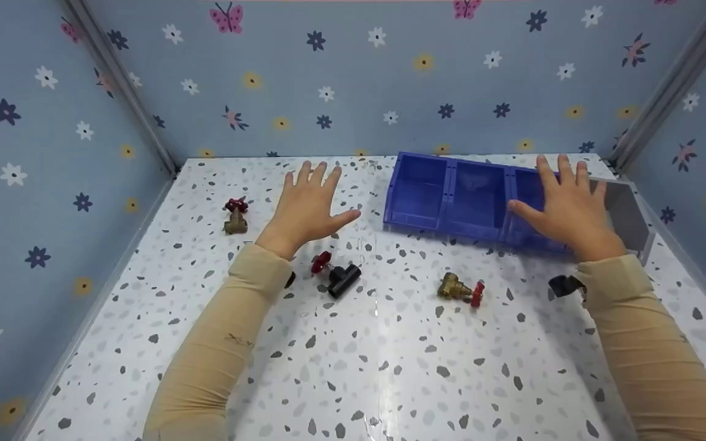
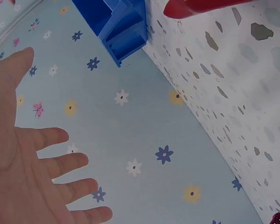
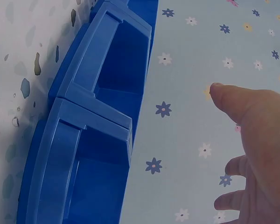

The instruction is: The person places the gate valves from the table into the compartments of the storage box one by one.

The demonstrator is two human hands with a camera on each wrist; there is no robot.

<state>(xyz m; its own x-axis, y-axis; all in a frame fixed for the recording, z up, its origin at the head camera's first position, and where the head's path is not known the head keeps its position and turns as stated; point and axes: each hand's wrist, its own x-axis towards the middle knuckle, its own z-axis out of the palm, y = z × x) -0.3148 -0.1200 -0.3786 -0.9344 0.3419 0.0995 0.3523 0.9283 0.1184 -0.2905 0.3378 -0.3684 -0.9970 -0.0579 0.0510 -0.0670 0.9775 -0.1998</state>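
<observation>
My left hand (image 1: 305, 211) is spread with its palm down above the table, holding nothing; the left wrist view shows its straight fingers (image 2: 67, 165). Behind it to the left lies a brass valve with a red handwheel (image 1: 236, 222). Nearer the front, a black tee-shaped valve with a red handwheel (image 1: 343, 280) lies by the left sleeve. My right hand (image 1: 573, 214), also spread and holding nothing, overlaps the blue bin row (image 1: 449, 196) in the head view. A second brass valve (image 1: 452, 286) lies in front of the bins. By the right sleeve is a partly hidden black fitting (image 1: 564, 285).
A grey bin (image 1: 633, 211) stands at the right end of the blue row, partly behind my right hand. Flowered panels (image 1: 353, 79) enclose the speckled table (image 1: 353, 361) at the back and both sides. A small black piece (image 1: 290, 280) shows beside the left sleeve.
</observation>
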